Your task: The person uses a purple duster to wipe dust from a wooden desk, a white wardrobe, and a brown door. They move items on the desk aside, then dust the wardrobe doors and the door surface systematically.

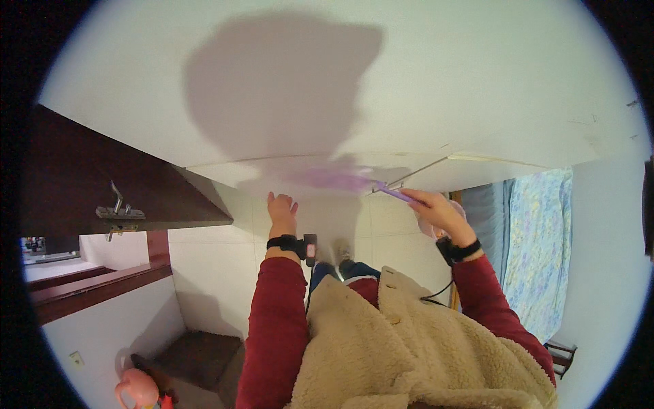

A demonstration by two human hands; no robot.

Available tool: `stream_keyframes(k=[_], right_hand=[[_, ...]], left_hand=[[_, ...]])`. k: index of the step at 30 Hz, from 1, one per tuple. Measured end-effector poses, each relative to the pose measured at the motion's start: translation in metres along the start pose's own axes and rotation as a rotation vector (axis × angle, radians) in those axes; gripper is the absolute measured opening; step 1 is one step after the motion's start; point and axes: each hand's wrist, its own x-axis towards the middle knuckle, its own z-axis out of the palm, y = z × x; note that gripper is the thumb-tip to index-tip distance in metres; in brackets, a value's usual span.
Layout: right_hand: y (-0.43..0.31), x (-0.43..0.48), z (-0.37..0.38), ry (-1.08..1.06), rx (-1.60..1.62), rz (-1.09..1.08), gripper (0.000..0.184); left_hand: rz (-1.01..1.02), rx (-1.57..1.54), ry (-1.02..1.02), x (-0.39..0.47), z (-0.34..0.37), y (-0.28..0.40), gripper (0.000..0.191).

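Observation:
My right hand [439, 212] grips the purple handle [401, 195] of a duster. The fluffy purple head [332, 178] of the duster points left and is motion-blurred against a pale panelled surface [265, 171]; whether it touches cannot be made out. A pinkish-white thing [426, 227] shows under my right hand, partly hidden and unclear. My left hand [282, 208] is held out with bent, parted fingers and nothing in it, just below the same surface. Black straps with small devices circle both wrists.
A dark wooden door [112, 179] with a metal lever handle [118, 204] stands at the left. A brown box-like piece of furniture [194, 358] and a pink jug [139, 388] are at lower left. To the right lies a bed with a floral cover [539, 245].

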Motion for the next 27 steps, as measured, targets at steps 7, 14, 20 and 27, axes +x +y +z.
stream_keyframes(k=[7, 14, 20, 27], right_hand=[[-0.008, -0.064, -0.083, 0.108, -0.110, 0.149, 0.031], [-0.020, -0.061, -0.104, 0.097, 0.051, 0.198, 0.032], [-0.006, -0.041, -0.078, 0.005, 0.103, 0.073, 0.030], [0.010, 0.019, -0.005, -0.046, -0.115, -0.049, 0.032]], left_hand=[[0.002, 0.096, -0.254, -0.065, 0.075, 0.007, 0.075], [0.094, 0.107, -0.254, -0.087, 0.086, 0.029, 0.075], [0.156, 0.096, -0.165, -0.104, 0.084, 0.040, 0.076], [0.283, 0.129, -0.221, -0.122, 0.082, 0.053, 0.075]])
